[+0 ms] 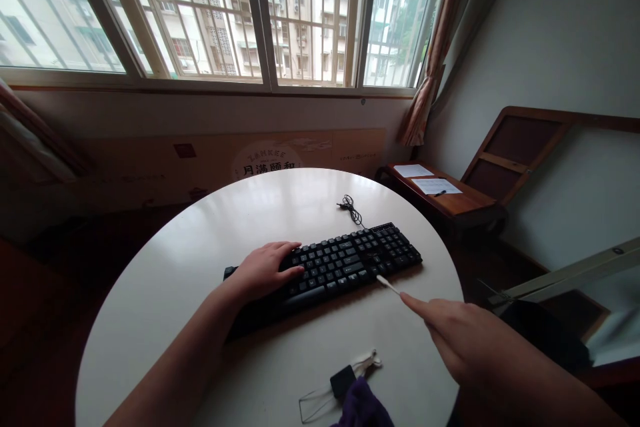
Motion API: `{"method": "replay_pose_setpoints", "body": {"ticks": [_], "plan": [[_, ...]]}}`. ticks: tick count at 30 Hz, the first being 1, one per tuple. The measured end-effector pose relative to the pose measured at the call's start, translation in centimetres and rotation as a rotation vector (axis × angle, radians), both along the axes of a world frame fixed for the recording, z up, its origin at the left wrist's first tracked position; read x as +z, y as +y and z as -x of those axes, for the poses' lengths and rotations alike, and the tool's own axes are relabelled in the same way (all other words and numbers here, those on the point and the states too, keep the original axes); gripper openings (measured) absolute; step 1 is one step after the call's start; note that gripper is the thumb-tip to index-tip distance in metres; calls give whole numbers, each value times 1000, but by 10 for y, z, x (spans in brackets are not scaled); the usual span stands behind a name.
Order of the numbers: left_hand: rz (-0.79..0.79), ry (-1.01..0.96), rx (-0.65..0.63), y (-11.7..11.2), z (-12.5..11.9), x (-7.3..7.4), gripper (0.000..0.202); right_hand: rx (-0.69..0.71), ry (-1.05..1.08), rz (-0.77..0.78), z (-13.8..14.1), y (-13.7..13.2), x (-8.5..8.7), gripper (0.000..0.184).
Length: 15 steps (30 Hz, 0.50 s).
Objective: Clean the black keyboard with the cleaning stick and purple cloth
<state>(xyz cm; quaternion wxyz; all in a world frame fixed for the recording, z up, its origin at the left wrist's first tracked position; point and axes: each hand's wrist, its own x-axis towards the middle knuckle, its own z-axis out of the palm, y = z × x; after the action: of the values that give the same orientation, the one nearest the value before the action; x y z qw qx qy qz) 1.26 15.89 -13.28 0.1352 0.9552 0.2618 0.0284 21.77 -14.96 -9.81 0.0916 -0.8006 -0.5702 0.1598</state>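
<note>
A black keyboard (345, 260) lies slanted on the round white table (210, 247). My left hand (265, 270) rests flat on the keyboard's left end, fingers stretched over the keys. My right hand (455, 340) is closed in a pinch on a thin white swab (389, 285). The swab's tip touches the keyboard's front edge near its right half. The keyboard's black cable (351, 208) is coiled behind it on the table.
At the table's near edge lie a wire key puller with a black handle (330, 390), a small white tool (367, 361) and a purple cloth (363, 407). A wooden side table with papers (435, 187) stands at the right under the barred window.
</note>
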Motion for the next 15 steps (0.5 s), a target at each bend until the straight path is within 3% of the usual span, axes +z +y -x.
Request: {"method": "replay_pose_setpoints", "body": {"ticks": [5,10,15], "plan": [[1,1,7,-1,1,2,67,-27,-30,-91,-15,46,14,55],[0,-4,-3,-2,2,1,65,14,-58,-95,-15,108,3,51],[-6,0,-7,-2,1,1,66,-3,-147,-39,-12,132,-10,54]]}}
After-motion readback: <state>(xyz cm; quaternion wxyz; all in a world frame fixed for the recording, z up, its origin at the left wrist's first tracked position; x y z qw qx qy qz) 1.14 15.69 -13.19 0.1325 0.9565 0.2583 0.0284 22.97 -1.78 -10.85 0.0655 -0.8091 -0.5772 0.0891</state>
